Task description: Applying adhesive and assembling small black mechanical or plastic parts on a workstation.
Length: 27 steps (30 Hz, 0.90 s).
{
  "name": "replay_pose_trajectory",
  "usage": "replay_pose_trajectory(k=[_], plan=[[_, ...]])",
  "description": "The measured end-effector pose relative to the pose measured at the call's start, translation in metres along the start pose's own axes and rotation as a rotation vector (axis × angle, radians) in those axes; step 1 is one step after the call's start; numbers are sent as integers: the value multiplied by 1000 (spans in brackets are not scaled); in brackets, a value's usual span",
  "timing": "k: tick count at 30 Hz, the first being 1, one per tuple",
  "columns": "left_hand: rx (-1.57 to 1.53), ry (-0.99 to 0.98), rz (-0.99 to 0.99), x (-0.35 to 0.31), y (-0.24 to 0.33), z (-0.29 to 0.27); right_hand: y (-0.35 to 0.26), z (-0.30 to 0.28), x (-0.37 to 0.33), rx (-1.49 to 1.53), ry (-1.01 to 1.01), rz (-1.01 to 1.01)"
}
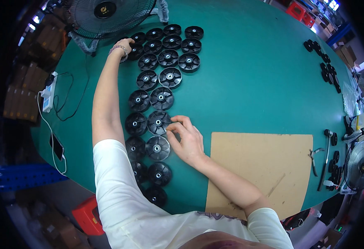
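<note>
Round black plastic wheels with ribbed faces and metal centre hubs stand in long rows on the green table [248,74]. My left hand [124,45], stretched to the far left end, has its fingers bent over the edge of a black wheel [136,52]; the wrist and bracelet partly hide the grip. Closer to me, my right hand [187,139] is open, its curved fingers apart. Its fingertips are at the right edge of another wheel [159,122], just above a wheel with a paler rim [157,148]. My left sleeve covers some of the nearest wheels.
A fan [107,14] stands at the far left, near a power strip [49,93] and phone [57,147]. Right of my hand lies a cardboard sheet [261,170], with pliers [313,161] and a ratchet wrench [325,159] beyond. Small black parts [327,66] lie far right.
</note>
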<state>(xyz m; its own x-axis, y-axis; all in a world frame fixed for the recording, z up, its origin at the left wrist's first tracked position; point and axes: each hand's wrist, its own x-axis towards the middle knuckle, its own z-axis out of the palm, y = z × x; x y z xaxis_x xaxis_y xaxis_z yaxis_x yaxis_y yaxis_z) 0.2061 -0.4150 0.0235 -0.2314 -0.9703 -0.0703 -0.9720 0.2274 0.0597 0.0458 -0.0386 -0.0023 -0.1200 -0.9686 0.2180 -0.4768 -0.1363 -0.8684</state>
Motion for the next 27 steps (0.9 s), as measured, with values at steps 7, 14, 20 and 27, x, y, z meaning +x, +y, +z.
replay_pose_trajectory(k=[7, 14, 20, 27], plan=[[37, 230, 51, -62, -15, 3, 2, 0, -2, 20, -18, -5], [421, 511, 299, -229, -24, -56, 7, 4, -3, -2, 29, -28], [415, 527, 307, -404, -29, -99, 4, 2, -1, -13, 50, -79], [104, 223, -251, -617, -77, -25, 14, 4, -1, 23, 33, -37]])
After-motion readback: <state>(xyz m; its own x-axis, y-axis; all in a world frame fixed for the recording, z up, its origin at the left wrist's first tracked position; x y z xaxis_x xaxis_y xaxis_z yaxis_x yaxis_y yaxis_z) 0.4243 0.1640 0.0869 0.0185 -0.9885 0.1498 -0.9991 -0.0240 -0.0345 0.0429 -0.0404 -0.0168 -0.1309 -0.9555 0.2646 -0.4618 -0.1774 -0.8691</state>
